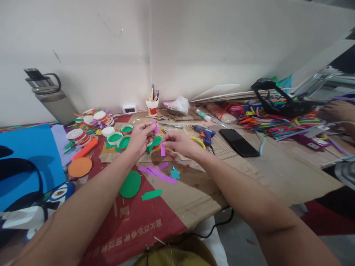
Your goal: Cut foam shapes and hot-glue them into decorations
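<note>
My left hand [141, 137] pinches a small purple paper strip [156, 127] between thumb and fingers. Close by, my right hand [179, 143] has its fingertips closed on another purple piece [163, 150], which hangs down. Behind the hands sit shallow round cups lined with green [114, 138], partly covered by my left hand. Below the hands lie loose purple strips [162, 175], a blue star-like cutout [175, 174], a green disc [130, 184] and a narrow green offcut [151, 195].
A glue gun [205, 133], black phone [239, 142] and glue stick [203, 115] lie to the right, before heaped pipe cleaners [249, 120]. Left are a bottle [52, 98], decorated cups [79, 136] and blue sheet [30, 155]. Another person's hand [337, 111] is at far right.
</note>
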The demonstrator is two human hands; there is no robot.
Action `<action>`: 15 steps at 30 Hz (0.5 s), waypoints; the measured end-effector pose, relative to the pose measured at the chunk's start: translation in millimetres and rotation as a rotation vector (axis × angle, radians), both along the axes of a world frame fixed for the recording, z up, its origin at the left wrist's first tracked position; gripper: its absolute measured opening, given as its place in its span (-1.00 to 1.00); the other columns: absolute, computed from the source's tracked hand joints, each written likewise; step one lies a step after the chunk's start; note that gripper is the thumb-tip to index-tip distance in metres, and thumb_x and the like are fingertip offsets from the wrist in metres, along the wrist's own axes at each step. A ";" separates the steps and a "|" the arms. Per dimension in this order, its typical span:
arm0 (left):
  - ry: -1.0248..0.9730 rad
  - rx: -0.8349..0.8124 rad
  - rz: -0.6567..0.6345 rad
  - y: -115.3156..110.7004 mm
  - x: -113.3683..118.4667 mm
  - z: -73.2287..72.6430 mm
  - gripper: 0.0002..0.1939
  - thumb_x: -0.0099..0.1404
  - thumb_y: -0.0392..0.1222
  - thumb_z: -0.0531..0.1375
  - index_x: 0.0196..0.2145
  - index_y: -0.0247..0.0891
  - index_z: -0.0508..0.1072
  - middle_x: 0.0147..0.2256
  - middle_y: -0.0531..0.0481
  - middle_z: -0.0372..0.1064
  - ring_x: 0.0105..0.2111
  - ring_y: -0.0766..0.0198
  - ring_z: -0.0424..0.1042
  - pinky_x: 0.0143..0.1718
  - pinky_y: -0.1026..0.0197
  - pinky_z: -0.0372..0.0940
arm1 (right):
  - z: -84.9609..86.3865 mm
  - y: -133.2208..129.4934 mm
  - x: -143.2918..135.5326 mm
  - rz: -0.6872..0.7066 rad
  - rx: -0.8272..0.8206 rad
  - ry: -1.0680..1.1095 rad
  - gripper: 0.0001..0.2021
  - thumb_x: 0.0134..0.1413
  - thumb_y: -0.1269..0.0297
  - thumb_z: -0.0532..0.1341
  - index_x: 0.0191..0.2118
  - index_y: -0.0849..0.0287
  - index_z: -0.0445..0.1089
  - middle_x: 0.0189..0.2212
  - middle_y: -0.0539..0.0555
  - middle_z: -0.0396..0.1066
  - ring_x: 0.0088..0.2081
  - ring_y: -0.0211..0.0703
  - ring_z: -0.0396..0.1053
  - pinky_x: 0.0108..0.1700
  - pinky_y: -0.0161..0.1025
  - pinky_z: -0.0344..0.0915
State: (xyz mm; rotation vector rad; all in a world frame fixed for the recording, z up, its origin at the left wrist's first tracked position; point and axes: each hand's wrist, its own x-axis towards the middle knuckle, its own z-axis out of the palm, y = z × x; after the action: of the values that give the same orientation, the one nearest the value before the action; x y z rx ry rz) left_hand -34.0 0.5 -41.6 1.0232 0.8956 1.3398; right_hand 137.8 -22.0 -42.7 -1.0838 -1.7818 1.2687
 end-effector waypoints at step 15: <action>0.154 -0.010 -0.216 -9.5 6.9 5.1 -0.71 0.09 -0.08 0.37 -0.34 -0.28 0.41 -0.46 -0.01 0.46 -0.49 0.29 0.48 -0.61 0.37 0.30 | 5.5 9.0 6.1 -0.301 0.078 0.255 -0.81 -0.13 0.17 0.28 -0.39 0.16 0.36 -0.59 -0.11 0.23 -0.57 -0.35 0.09 -0.53 -0.33 0.02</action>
State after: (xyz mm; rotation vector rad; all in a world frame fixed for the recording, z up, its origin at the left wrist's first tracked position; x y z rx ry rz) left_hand -27.1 -9.0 -36.5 1.1921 0.8772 1.0867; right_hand 143.9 -12.9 -37.2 -1.0490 -1.4066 1.0909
